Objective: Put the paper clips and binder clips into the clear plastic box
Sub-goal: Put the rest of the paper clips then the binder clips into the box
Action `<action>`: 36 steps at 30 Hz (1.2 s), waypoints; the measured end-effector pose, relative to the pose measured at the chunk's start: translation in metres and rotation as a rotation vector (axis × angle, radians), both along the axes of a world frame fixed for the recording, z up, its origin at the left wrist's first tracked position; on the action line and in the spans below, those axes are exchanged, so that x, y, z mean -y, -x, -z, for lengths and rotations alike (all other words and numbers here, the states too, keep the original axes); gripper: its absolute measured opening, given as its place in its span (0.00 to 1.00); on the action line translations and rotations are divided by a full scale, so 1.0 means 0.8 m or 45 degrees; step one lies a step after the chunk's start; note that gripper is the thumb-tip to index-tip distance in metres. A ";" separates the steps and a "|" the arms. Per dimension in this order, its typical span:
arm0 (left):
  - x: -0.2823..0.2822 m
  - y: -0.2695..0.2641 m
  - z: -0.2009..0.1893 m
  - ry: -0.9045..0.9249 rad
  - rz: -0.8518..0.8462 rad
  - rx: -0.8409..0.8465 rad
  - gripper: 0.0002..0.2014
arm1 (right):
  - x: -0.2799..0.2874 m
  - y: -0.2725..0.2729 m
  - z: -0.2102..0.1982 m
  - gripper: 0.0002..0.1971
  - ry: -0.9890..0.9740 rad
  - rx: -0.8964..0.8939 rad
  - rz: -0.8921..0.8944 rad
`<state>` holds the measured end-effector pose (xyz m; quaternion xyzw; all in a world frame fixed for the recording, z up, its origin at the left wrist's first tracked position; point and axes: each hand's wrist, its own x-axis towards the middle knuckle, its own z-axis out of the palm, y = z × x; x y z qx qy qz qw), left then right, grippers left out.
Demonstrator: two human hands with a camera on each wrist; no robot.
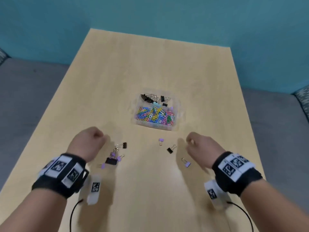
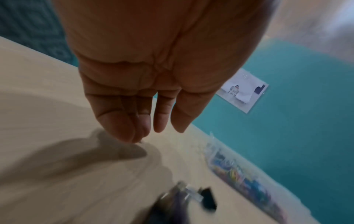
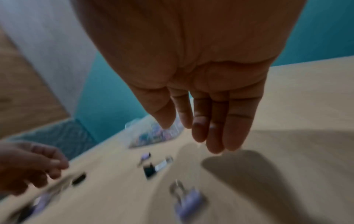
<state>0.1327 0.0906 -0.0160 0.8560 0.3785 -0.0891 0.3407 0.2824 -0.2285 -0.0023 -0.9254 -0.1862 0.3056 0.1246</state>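
Note:
The clear plastic box (image 1: 179, 114) stands mid-table and holds colourful paper clips (image 1: 155, 115) and black binder clips (image 1: 147, 97). Loose binder clips lie nearer me. A cluster of black and purple ones (image 1: 111, 160) and a black one (image 1: 124, 145) sit by my left hand (image 1: 98, 137). A purple clip (image 1: 161, 141), a black clip (image 1: 170, 149) and another purple clip (image 1: 187, 163) lie by my right hand (image 1: 191, 140). Both hands hover above the table. In the wrist views, the left hand (image 2: 153, 130) and right hand (image 3: 191, 133) have fingers hanging down, relaxed, with nothing held.
The light wooden table (image 1: 150, 64) reaches to a teal wall behind. Grey flooring lies off both side edges. Cables trail from both wristbands near the front edge. A paper sheet (image 2: 243, 91) hangs on the wall.

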 end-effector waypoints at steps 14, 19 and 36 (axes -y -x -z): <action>0.055 0.085 0.045 -0.293 0.131 -0.080 0.08 | -0.001 0.076 0.043 0.08 0.157 0.090 -0.012; 0.059 0.080 0.041 -0.283 0.149 -0.096 0.11 | -0.002 0.073 0.041 0.08 0.133 0.066 0.056; 0.060 0.070 0.039 0.074 -0.344 0.195 0.04 | -0.016 0.052 0.028 0.10 -1.099 -0.775 1.313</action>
